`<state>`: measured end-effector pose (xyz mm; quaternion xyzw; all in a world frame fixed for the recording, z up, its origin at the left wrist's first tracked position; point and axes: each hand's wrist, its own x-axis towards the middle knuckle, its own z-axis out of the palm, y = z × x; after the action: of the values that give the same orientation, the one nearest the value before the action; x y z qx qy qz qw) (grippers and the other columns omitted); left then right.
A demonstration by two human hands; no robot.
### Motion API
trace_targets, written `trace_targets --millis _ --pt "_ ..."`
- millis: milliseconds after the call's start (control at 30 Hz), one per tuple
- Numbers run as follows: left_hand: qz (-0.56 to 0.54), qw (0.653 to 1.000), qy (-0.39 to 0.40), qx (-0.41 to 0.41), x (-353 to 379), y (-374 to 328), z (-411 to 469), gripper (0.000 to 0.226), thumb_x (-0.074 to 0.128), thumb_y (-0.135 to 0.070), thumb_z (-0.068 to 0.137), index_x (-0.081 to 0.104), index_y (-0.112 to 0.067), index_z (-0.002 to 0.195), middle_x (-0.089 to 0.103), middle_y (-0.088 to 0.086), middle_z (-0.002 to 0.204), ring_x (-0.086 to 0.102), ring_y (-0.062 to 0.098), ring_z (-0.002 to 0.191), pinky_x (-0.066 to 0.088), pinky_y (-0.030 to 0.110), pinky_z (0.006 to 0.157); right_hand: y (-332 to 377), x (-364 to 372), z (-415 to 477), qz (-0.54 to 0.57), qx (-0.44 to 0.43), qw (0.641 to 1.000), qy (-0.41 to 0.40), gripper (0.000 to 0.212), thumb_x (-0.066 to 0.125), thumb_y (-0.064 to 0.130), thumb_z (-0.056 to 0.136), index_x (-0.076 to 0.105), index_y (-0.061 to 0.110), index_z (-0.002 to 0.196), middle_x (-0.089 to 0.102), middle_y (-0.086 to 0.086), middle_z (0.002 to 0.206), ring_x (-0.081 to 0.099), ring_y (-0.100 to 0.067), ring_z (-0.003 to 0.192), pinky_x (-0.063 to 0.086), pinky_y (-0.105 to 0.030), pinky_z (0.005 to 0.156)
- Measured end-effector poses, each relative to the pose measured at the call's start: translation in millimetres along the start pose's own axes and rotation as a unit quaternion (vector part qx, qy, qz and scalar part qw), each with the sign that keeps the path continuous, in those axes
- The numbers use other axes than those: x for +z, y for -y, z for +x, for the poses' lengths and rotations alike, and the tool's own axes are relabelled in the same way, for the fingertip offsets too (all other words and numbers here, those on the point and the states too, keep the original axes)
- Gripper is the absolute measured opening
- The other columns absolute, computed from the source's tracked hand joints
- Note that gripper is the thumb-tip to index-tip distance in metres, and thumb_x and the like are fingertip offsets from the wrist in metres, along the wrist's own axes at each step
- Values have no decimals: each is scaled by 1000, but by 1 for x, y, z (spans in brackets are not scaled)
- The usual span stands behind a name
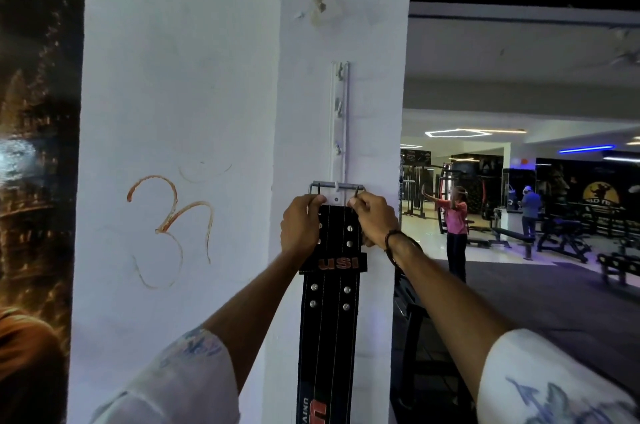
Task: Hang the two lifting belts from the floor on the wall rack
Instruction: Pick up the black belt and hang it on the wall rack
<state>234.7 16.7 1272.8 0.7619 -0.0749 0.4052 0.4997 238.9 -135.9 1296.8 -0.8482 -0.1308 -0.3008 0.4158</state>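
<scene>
Fingers (313, 200) of both hands were pinched on the top corners of the black lifting belt (330, 312) — left hand (300, 227) on the left edge, right hand (374, 219) on the right, thumbs and fingertips closed over the leather just under the steel buckle (336, 187). A two-point grip like that kept the buckle frame level and square to the wall, which is what you'd want for dropping it over a peg.

Belt position: flat against the white pillar (180, 77), its strap hanging straight down between the forearms and running out of the bottom of frame. The "USI" keeper loop (333, 263) sat just below the hands.

The buckle bar lay across the lowest hook (336, 185) of the white vertical wall rack (338, 118); the hook showed poking through the frame, so it looked seated or close to it — can't tell whether the hands were carrying any weight. Upper hooks on the rack looked free.

Judgement: first belt nearly hung. The second belt wasn't in view, presumably on the floor. Next move calls for easing off both pinches together — letting one side go first could tip the buckle off such a short hook.

A dark cord bracelet (393, 236) was on the right wrist, clear of the buckle.
</scene>
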Motion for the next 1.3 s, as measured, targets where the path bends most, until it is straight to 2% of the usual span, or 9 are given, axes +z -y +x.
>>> trace_targets --millis 133,300,367,500,600,733,833,967,1300 --pt "-4 999 -21 -26 1 -5 -6 39 47 -50 99 73 -21 107 65 -7 99 59 16 90 39 31 77 -1 2 0 22 23 999 -12 29 49 47 95 68 25 93 73 -7 85 69 -34 70 61 -47 68" --pt "28 993 -26 -115 -3 -25 4 54 55 -54 93 60 -13 59 59 -1 59 59 22 61 39 29 58 7 10 6 14 102 992 -77 37 58 53 89 70 20 76 71 -5 81 69 -32 84 42 -30 62" --pt "39 991 -16 -123 -6 -31 4 53 58 -53 92 57 -16 54 58 -2 58 58 21 59 41 29 61 10 13 5 2 128 988 -91 38 60 53 89 77 18 93 75 -10 94 70 -34 91 43 -30 66" --pt "58 993 1 -106 -14 -34 1 28 65 -44 90 80 -21 88 74 3 83 69 27 83 52 32 72 16 11 3 6 158 983 -90 42 64 53 87 75 17 106 75 -11 103 70 -34 96 48 -32 71" --pt "49 995 20 -87 -19 -35 -8 26 65 -36 92 77 -23 111 76 7 109 69 29 101 52 33 86 15 7 -3 18 146 987 -66 35 62 46 90 76 19 108 75 -11 105 70 -33 96 51 -33 76" --pt "81 995 51 -42 -24 -33 -22 33 58 -27 98 66 -24 130 68 5 130 65 28 114 41 25 84 5 -2 -21 42 105 994 3 37 53 33 97 64 27 131 69 -6 128 66 -31 108 55 -33 85" --pt "123 990 72 -8 -29 -34 -27 36 56 -27 99 63 -25 134 64 3 137 59 28 124 42 31 91 7 -8 -29 4 79 997 19 43 50 33 98 53 29 141 61 -7 137 63 -33 113 56 -44 92" --pt "168 981 94 27 -34 -43 -45 35 53 -24 100 61 -17 133 60 6 138 57 31 124 43 35 92 22 -10 -44 -118 3 993 -24 41 47 36 100 53 21 138 48 -13 136 59 -38 114 49 -42 88" --pt "283 948 140 40 -41 24 -139 50 37 -36 105 33 -20 153 41 3 156 51 31 132 49 47 94 -21 53 -153 -120 -58 991 18 40 41 29 103 47 20 142 50 -9 136 51 -30 124 48 -41 87"
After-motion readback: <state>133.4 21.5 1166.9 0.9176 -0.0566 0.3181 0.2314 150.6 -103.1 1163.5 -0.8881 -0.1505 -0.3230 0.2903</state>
